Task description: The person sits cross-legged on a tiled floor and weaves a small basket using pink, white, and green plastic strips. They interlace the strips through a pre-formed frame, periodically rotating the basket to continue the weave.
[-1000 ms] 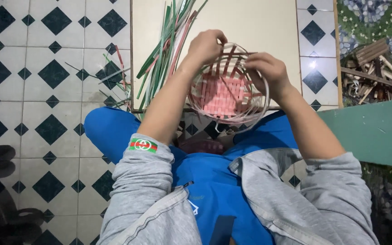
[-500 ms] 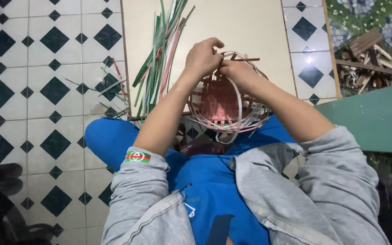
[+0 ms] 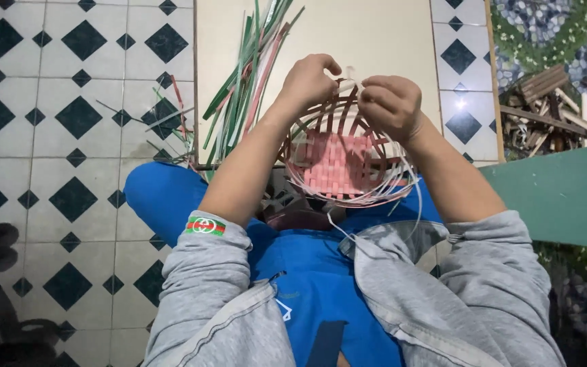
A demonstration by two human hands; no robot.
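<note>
My hands on the basket rim

Left hand (image 3: 309, 80) and right hand (image 3: 388, 103) pinch a pale strip (image 3: 350, 80) at the basket (image 3: 340, 163) — loose strips (image 3: 249, 75) lie left.

One half-woven basket (image 3: 341, 160) sits in my lap, round, with a pink woven bottom; my two hands are on its rim, the left hand (image 3: 307, 81) and the right hand (image 3: 392, 102); one bundle of loose strips (image 3: 246, 81) lies beside it, green, pink and white, perhaps a dozen or more, too overlapped to count surely; one pale board (image 3: 375, 34) under them; one heap of wood scraps (image 3: 552, 109); one green panel (image 3: 565, 197).
</note>
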